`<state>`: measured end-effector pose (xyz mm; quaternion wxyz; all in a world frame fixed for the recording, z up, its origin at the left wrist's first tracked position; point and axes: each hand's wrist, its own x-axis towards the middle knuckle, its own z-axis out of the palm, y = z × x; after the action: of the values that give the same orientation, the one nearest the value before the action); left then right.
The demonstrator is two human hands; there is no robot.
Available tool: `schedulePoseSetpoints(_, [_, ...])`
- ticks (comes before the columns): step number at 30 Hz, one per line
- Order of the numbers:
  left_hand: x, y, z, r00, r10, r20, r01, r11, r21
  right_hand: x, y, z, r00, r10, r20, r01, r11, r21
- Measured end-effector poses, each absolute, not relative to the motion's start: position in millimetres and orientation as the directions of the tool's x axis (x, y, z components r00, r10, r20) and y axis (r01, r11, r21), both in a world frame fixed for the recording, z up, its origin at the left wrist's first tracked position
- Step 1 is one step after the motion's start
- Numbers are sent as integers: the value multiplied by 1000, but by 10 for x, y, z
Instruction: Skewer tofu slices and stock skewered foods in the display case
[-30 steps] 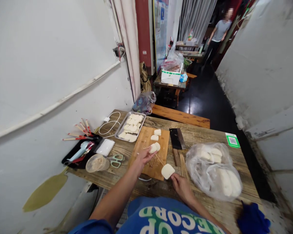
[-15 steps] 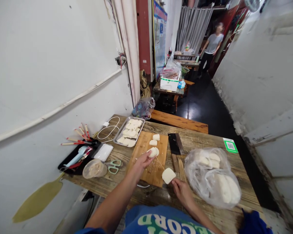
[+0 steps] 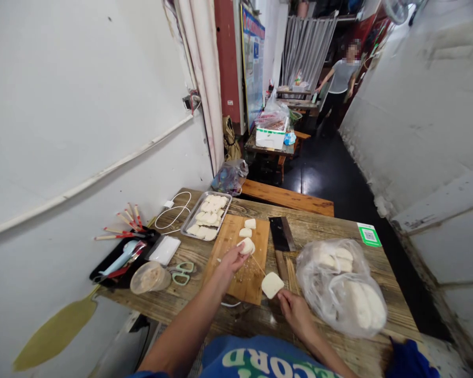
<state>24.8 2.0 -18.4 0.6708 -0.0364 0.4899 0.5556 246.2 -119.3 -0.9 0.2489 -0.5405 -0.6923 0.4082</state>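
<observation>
My left hand (image 3: 235, 257) is closed on a white steamed bun slice (image 3: 246, 245) over the wooden cutting board (image 3: 235, 281). A thin wooden skewer (image 3: 259, 265) runs from that slice to a larger bun slice (image 3: 272, 285), which sits on it like a paddle. Just below the larger slice, my right hand (image 3: 295, 308) pinches what looks like the skewer's lower end; the fingers partly hide it. Two bun pieces (image 3: 248, 228) lie at the board's far end. Left of the board, a clear tray (image 3: 185, 231) holds several skewered slices.
Right of the board lie a cleaver (image 3: 281, 234), loose skewers (image 3: 292, 275) and plastic bags of buns (image 3: 323, 299). To the left are green-handled scissors (image 3: 182, 273), a plastic tub (image 3: 150, 277) and a black box (image 3: 98, 270). Another person (image 3: 339, 81) stands far back.
Two slices seen side by side at my left fingers now overlap almost into one. My right hand barely moves. The person behind has stretched an arm toward a table.
</observation>
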Motion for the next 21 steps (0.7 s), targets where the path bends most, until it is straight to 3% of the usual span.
schedulePoseSetpoints(12, [429,-65,-30,-130,752,-646,-745,356,564,2388,-1207,28,-227,972,-59,567,83,-819])
schedulePoseSetpoints(21, [531,-118,97,-198,757,-623,-727,313,611,2242,-1173,-86,-178,984,-15,482,74,-873])
